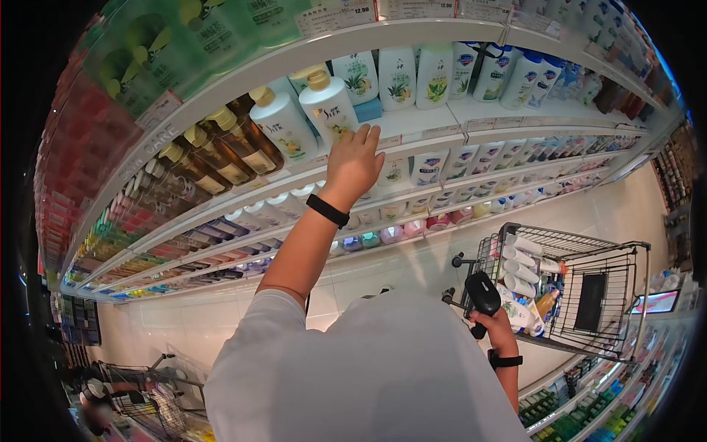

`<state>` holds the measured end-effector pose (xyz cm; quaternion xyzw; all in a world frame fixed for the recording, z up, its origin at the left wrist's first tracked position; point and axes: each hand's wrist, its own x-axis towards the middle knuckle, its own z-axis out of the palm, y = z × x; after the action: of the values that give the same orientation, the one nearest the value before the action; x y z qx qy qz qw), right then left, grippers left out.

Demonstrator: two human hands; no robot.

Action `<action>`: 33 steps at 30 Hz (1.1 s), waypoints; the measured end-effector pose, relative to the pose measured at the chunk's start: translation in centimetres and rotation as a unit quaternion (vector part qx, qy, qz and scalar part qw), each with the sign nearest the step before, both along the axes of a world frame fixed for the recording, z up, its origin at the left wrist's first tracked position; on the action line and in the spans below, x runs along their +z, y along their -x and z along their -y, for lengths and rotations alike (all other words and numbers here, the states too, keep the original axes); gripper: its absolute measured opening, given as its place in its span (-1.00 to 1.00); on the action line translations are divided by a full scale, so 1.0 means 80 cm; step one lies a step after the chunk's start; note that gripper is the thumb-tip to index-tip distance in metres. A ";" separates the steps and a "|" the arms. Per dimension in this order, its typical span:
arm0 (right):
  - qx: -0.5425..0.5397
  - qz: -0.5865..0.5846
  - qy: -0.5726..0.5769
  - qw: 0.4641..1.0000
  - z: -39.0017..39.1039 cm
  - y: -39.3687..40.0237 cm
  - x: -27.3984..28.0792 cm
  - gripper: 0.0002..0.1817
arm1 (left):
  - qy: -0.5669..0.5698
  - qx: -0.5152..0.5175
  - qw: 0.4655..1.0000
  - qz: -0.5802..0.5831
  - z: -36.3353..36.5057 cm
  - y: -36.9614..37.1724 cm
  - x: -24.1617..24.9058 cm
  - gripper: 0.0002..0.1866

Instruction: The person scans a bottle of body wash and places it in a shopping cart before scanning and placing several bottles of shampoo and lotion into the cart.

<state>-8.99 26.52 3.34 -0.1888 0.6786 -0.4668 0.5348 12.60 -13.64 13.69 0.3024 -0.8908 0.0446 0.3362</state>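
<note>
My left hand [354,158] reaches up to the shelf. Its fingers are stretched out at the lower front of a white pump bottle [328,105] labelled SILK, with a gold cap. A matching pump bottle [283,125] stands just left of it, and a blue block [368,110] sits to the right, behind my fingers. Low on the right, my right hand [495,329] is wrapped around a black handle with a broad oval head [483,293], at the near end of a shopping cart [574,243]. White bottles [519,271] lie inside the cart.
Amber pump bottles [221,158] line the shelf to the left, and white-and-green bottles [398,77] stand to the right. Lower shelves hold rows of bottles above the tiled floor [353,276]. Another cart [151,401] and a person [96,405] are at bottom left.
</note>
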 end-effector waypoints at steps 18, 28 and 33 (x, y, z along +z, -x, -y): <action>-0.056 -0.033 0.011 0.998 -0.001 -0.032 -0.013 -0.74 | -0.066 0.116 0.966 0.219 0.020 -0.022 -0.001 -0.41; -0.061 -0.032 0.006 0.998 0.002 -0.044 -0.014 -0.75 | -0.020 0.058 0.958 0.280 0.037 -0.020 0.009 -0.32; -0.079 -0.038 -0.005 0.996 0.000 -0.056 -0.008 -0.74 | -0.036 0.035 0.950 0.308 0.035 -0.021 0.017 -0.29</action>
<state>-4.50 26.48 2.69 -0.1490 0.7134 -0.4970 0.4710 14.27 -16.44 15.04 0.3170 -0.9408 0.1158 0.0325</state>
